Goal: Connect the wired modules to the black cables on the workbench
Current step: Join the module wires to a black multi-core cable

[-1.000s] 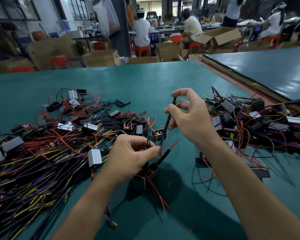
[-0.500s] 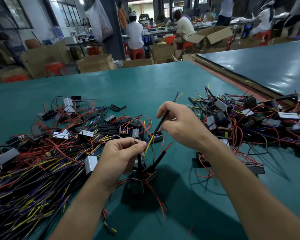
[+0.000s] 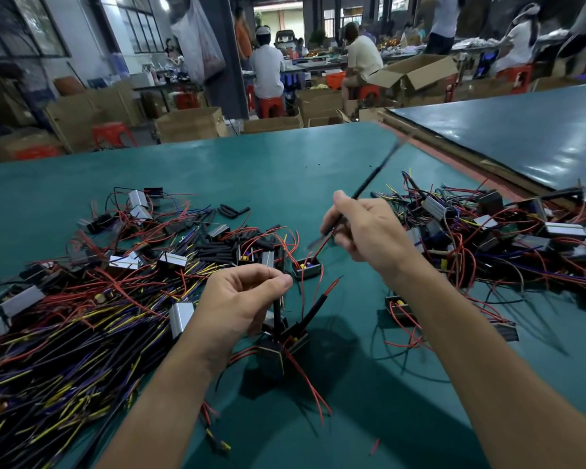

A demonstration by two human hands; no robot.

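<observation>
My left hand [image 3: 242,299] pinches a thin wire end that rises from a small black module [image 3: 283,346] with red wires, which hangs just above the green workbench [image 3: 285,170]. My right hand [image 3: 362,231] pinches a long black cable [image 3: 374,177] that slants up and to the right, its far end blurred. A second sleeved red lead sticks up from the module between my hands. A heap of black, yellow and purple cables [image 3: 48,350] lies at my left.
Loose modules with silver cases lie among red wires at the left [image 3: 173,260]. Another tangle of modules and wires [image 3: 494,238] fills the right side. Short black sleeves [image 3: 232,211] lie further back. A second table [image 3: 521,130] adjoins on the right; people sit at benches behind.
My right hand has lifted the black cable, which now points up and away to the right. My left hand keeps its pinch above the module.
</observation>
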